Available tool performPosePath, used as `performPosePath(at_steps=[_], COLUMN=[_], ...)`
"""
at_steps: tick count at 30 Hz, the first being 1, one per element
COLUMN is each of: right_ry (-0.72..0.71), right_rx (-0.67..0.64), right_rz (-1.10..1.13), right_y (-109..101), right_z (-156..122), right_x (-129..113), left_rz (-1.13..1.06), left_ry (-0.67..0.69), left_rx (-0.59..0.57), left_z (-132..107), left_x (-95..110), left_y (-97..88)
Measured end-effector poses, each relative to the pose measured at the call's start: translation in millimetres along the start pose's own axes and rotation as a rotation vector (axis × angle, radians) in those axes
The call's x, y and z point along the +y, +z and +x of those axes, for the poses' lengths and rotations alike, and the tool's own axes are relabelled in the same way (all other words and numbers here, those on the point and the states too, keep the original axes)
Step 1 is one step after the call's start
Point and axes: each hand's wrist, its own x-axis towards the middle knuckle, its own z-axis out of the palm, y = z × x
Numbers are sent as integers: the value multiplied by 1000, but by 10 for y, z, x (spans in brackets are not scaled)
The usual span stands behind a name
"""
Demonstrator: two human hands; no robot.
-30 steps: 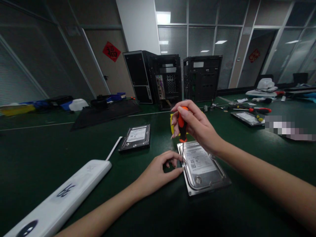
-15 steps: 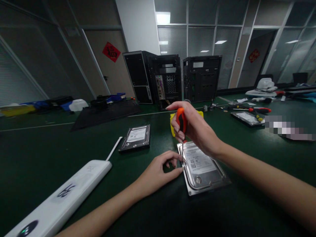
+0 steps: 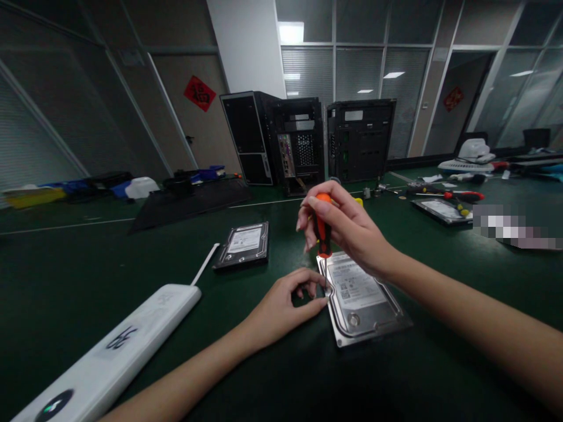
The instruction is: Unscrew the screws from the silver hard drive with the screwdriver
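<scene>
A silver hard drive (image 3: 373, 319) lies label-up on the green table in front of me. My right hand (image 3: 354, 228) grips the orange and black handle of a screwdriver (image 3: 324, 237), which stands almost upright with its tip at the drive's left edge. Beside that tip, my left hand (image 3: 288, 302) holds the same edge, thumb and index finger on either side of the tip and the other fingers curled in. Any screw under the tip is too small to make out. Behind my right hand a yellow object (image 3: 359, 202) is mostly hidden.
A second hard drive (image 3: 244, 243) lies to the left, near a white power strip (image 3: 118, 346). Black computer cases (image 3: 360, 140) stand at the back. On the right are another hard drive (image 3: 440, 211), pliers (image 3: 468, 196) and a blurred-out patch. A black mat (image 3: 189, 202) lies back left.
My right hand's fingers have shifted round the screwdriver handle, now loosened and spread near its top, showing more of the handle. The left hand and the hard drive stay in place.
</scene>
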Motion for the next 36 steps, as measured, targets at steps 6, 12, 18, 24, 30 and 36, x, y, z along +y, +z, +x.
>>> performPosePath(at_steps=[6,12,18,24,30,36], right_ry=[47,88,85,44,58,63], right_rx=[28,5,-28,29,22,73], right_rz=[-43,-10,38,13,-19,-3], right_y=[10,40,0,-85,-95,-41], right_z=[-18,-33,-18,14,16,-23], right_x=[-16,-48,-34,-11,11,25], left_rz=[1,-6,-17,-7,1,-15], left_ry=[5,17,23,1,-2,12], left_rx=[1,-2,-3,-9,-4,-5], left_z=[0,0,2,10,7,6], left_x=[-7,-11,2,19,2,-1], left_y=[-4,-5,-8,-16,-8,-9])
